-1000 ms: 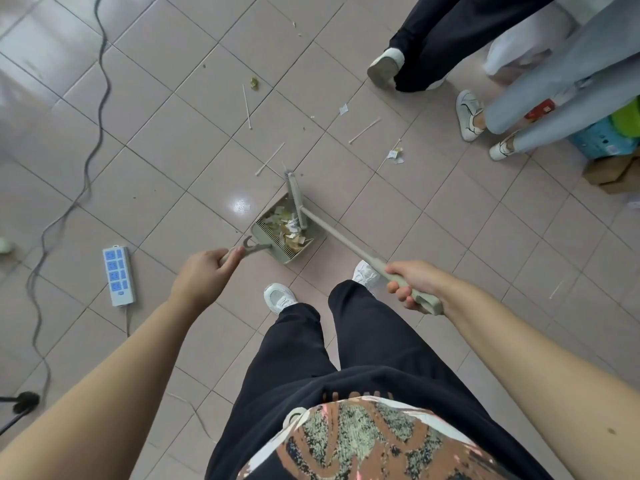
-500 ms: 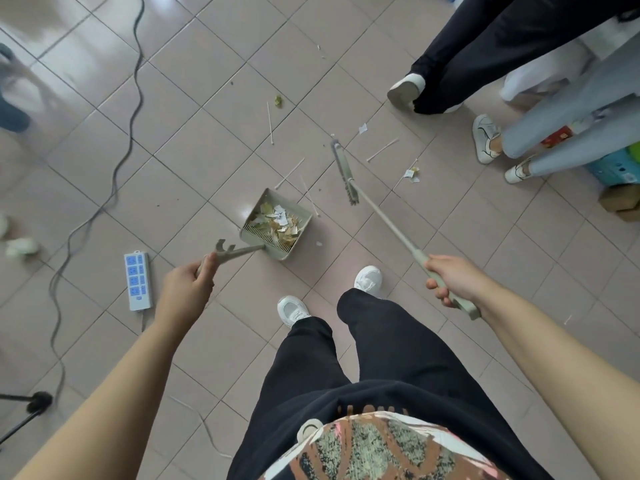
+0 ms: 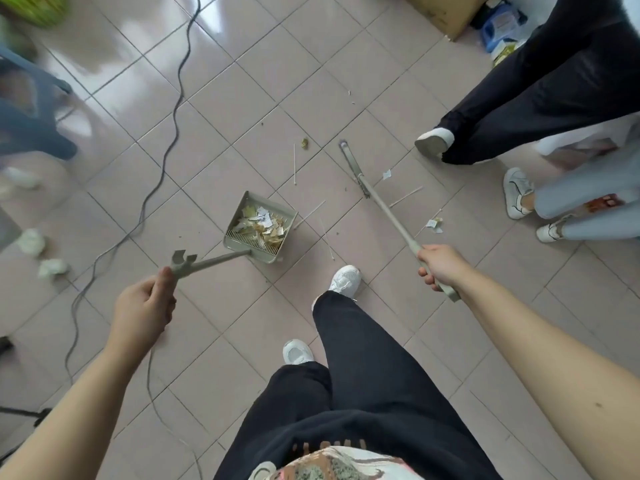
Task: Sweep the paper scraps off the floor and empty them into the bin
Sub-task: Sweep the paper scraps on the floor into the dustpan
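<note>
Head view: left hand (image 3: 143, 306) grips the loaded dustpan (image 3: 259, 226), right hand (image 3: 441, 266) the broom (image 3: 381, 206); sweeping continues, scraps (image 3: 433, 224) beyond the right hand probably next.

Indoor workroom or office, glossy tiled floor (image 3: 242, 98), trailing cable (image 3: 173, 109), cardboard box (image 3: 446, 12)

Left hand (image 3: 143, 308): forearm bare, extended forward from the lower left, fingers curled closed around a long thin handle (image 3: 207, 262). Right hand (image 3: 441, 266): forearm bare, extended from the lower right, fist wrapped around a pole (image 3: 391, 220). Both arms spread apart, either side of dark-trousered legs.
</note>
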